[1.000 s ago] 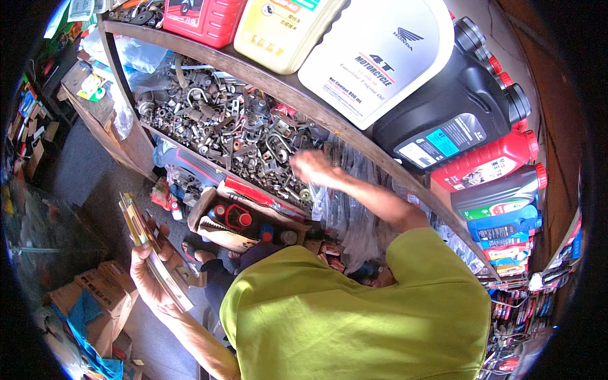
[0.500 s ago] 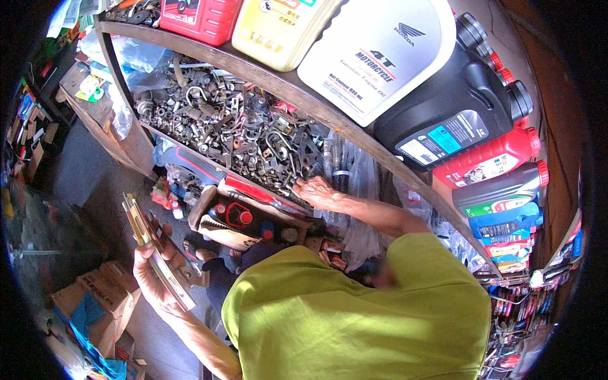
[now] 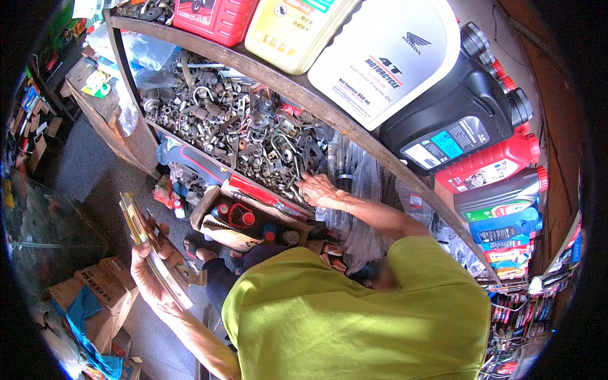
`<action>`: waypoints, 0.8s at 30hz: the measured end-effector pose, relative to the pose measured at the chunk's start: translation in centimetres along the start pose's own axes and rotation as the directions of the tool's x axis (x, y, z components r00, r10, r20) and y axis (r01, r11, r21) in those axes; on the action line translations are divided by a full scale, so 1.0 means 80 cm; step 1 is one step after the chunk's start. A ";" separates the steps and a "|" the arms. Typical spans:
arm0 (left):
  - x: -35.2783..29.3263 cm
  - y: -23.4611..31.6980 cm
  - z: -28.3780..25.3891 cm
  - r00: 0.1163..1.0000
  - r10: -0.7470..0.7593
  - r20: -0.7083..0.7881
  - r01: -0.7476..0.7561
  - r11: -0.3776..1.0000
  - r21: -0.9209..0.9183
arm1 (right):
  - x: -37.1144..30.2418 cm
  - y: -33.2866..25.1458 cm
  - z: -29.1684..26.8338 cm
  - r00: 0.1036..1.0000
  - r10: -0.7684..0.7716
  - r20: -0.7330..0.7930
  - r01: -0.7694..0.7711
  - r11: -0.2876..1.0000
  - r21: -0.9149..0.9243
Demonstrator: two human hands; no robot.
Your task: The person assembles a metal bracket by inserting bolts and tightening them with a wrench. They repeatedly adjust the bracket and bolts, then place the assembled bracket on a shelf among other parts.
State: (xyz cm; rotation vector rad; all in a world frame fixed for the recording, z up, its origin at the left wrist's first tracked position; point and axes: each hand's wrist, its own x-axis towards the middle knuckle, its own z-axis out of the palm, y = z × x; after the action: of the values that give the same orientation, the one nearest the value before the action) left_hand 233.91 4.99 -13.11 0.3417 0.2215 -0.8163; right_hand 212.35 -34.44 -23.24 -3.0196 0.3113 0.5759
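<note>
My left hand [image 3: 149, 273] is closed round long, narrow strips of metal [image 3: 158, 268], gold and silver in colour, held tilted above the floor. A bent silver plate [image 3: 193, 277] shows behind its fingers. My right hand [image 3: 318, 190] reaches into the near right edge of a big heap of loose metal hardware [image 3: 234, 126] on the shelf. Its fingers are bent down among the parts; what lies between them is too small to make out. Bolts, brackets and U-shaped pieces lie mixed in the heap.
Above the heap runs a shelf edge [image 3: 278, 73] with oil bottles, among them a large white one [image 3: 386, 63] and a black one [image 3: 443, 114]. Below stands a cardboard box [image 3: 231, 235] with red-capped bottles. Clear plastic bags [image 3: 361, 183] hang beside my right forearm. Cartons [image 3: 104, 288] sit at lower left.
The view has shifted slightly. My right hand stays at the same edge of the heap, its fingers a little more bent. The left hand still grips the metal strips.
</note>
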 end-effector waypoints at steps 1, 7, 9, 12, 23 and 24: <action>0.001 -0.001 0.001 1.000 0.000 -0.008 0.000 1.000 0.004 | -0.002 0.000 0.000 0.995 0.019 -0.097 -0.016 0.999 0.032; 0.001 -0.006 0.000 0.999 -0.005 -0.052 0.005 1.000 0.012 | 0.028 -0.007 -0.039 0.847 0.468 -0.250 -0.317 0.824 0.469; 0.005 -0.009 -0.001 0.999 -0.032 -0.017 0.032 0.999 0.018 | 0.041 0.005 -0.045 0.795 0.556 -0.241 -0.305 0.711 0.634; 0.004 -0.016 0.008 0.999 -0.033 -0.039 0.034 0.999 0.017 | 0.052 -0.011 -0.073 0.842 0.521 -0.141 -0.042 0.323 0.945; 0.005 -0.044 0.023 0.993 -0.088 -0.074 0.094 0.993 0.074 | 0.021 -0.159 -0.193 0.996 0.090 -0.005 0.019 -0.160 0.987; 0.005 -0.044 0.020 0.989 -0.103 -0.106 0.112 0.990 0.080 | 0.019 -0.166 -0.195 0.997 0.078 -0.014 0.023 -0.115 0.993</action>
State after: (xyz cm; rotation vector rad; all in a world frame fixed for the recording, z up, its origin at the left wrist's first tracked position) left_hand 231.64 1.85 -12.49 0.4555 0.3032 -0.9179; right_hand 222.06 -23.09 -9.10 -1.3915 0.4987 0.0353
